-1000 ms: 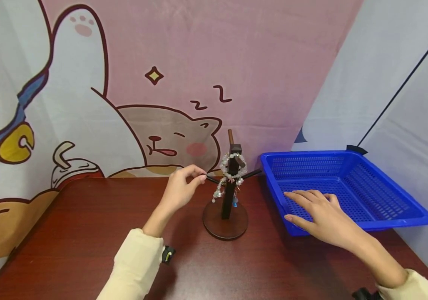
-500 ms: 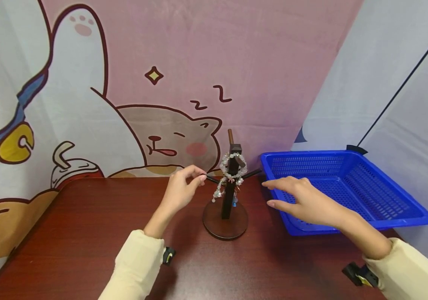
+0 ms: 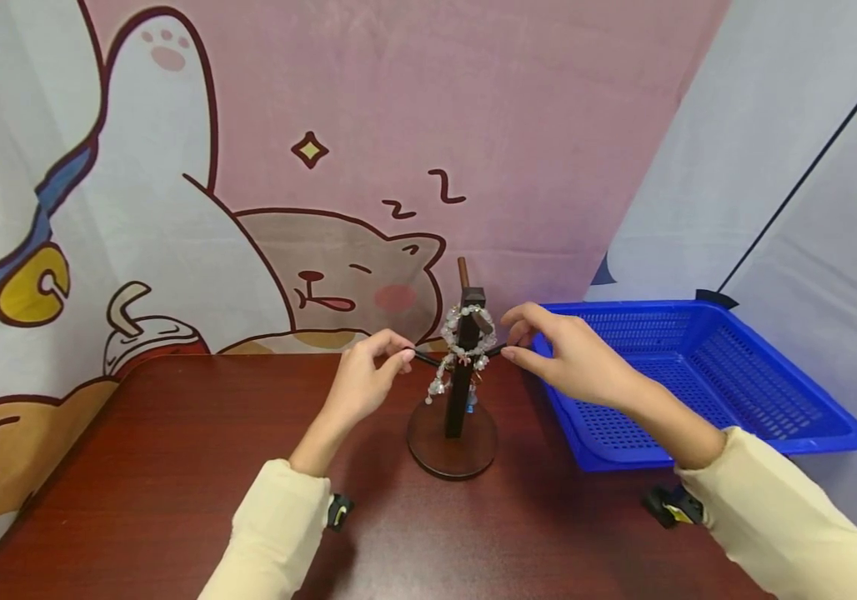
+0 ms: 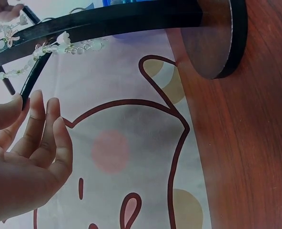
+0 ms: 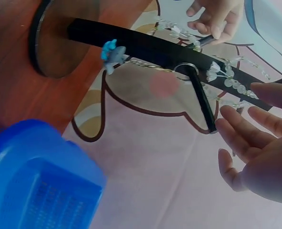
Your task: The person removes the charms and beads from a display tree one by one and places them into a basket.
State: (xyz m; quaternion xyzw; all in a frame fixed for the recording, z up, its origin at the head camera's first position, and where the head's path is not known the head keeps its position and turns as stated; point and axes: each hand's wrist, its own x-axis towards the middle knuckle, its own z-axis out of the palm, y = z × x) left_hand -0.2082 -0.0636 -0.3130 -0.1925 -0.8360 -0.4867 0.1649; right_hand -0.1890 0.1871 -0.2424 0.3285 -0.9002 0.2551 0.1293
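A dark wooden jewelry stand (image 3: 457, 412) stands upright on its round base, with several pegs. A pale beaded bracelet (image 3: 448, 337) hangs at the top front, and another beaded strand (image 4: 67, 48) hangs from the left peg (image 4: 35, 75). My left hand (image 3: 361, 379) pinches the tip of that peg between thumb and forefinger. From the right peg (image 5: 204, 102) hangs a thin chain with a blue charm (image 5: 113, 56). My right hand (image 3: 574, 358) is beside this peg, fingers loosely bent and apart, fingertips right at its end; nothing is held in it.
A blue plastic basket (image 3: 781, 457) stands right of the stand, partly under my right forearm in the head view. The reddish-brown table (image 3: 196, 467) ends at the back against a cartoon-printed cloth (image 3: 548, 142).
My right hand has moved left and up from over the basket to the stand's right peg. My left hand has stayed on the left peg.
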